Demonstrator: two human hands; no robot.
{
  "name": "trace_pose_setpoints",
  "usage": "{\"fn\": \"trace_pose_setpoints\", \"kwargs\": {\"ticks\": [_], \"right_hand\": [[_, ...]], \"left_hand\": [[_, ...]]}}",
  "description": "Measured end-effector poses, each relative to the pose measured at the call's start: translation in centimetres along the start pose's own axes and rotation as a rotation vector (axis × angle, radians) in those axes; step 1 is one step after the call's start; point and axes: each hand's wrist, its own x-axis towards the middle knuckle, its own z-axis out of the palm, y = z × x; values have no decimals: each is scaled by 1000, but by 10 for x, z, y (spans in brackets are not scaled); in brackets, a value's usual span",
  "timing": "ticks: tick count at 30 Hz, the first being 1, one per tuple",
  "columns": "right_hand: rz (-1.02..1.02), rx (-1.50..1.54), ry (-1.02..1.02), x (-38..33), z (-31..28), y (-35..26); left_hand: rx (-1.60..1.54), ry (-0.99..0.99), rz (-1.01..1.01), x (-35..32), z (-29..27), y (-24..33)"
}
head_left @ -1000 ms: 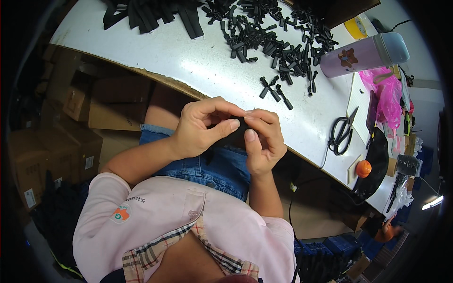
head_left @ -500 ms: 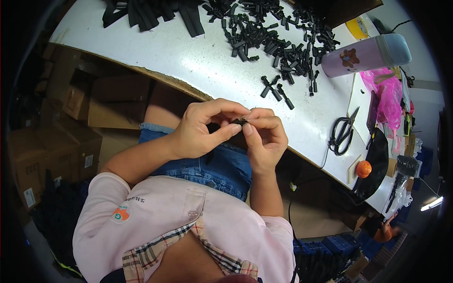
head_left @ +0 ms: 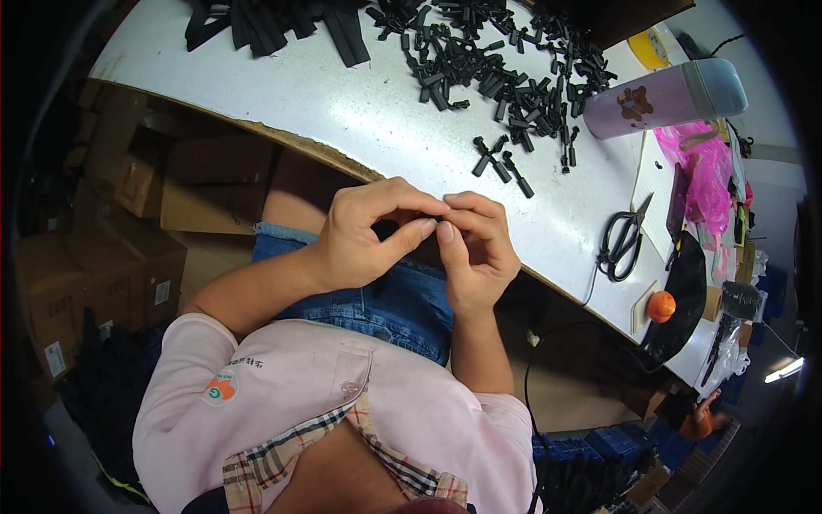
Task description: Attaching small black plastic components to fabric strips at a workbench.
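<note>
Just off the table's near edge, my left hand (head_left: 364, 231) and my right hand (head_left: 481, 248) meet fingertip to fingertip over my lap. Between them is a small black piece (head_left: 438, 219), mostly covered by the fingers, so its exact kind does not show. Both hands are closed in a pinch on it, thumbs on the near side. Beyond the hands on the white table (head_left: 360, 111) lie a few small black parts with short tube-like ends (head_left: 492, 161), and behind them a large heap of similar black parts (head_left: 488, 77).
Black strips (head_left: 265, 26) lie at the far left. To the right are a lilac bottle (head_left: 651, 103) on its side, black-handled scissors (head_left: 618, 244), a pink plastic bag (head_left: 702, 184) and an orange knob-like object (head_left: 660, 307). Cardboard boxes (head_left: 214, 184) stand under the table.
My right hand's fingers have shifted slightly left and closed further over the black piece, which shows less now. My left hand has hardly moved.
</note>
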Motion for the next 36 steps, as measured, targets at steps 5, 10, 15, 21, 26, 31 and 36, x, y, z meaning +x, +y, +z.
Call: {"fn": "trace_pose_setpoints", "kwargs": {"ticks": [5,10,15,21,26,31,36], "right_hand": [[2,-179,173,-8,6,-7],[250,133,88,-4,8,-11],[445,386,49,-2,1,-10],[703,645,-60,5,-11,-9],[729,646,-63,4,-8,-11],[383,241,2,-6,8,-12],[414,292,-61,-7,3,-11]], "left_hand": [[-324,53,-151,-1,2,1],[-415,24,-181,-2,0,-1],[-513,-34,-258,1,-5,3],[-656,-98,-373,3,-8,2],[-502,-116,-299,4,-9,2],[-481,-81,-280,3,-8,6],[-350,-79,-204,1,-10,4]]}}
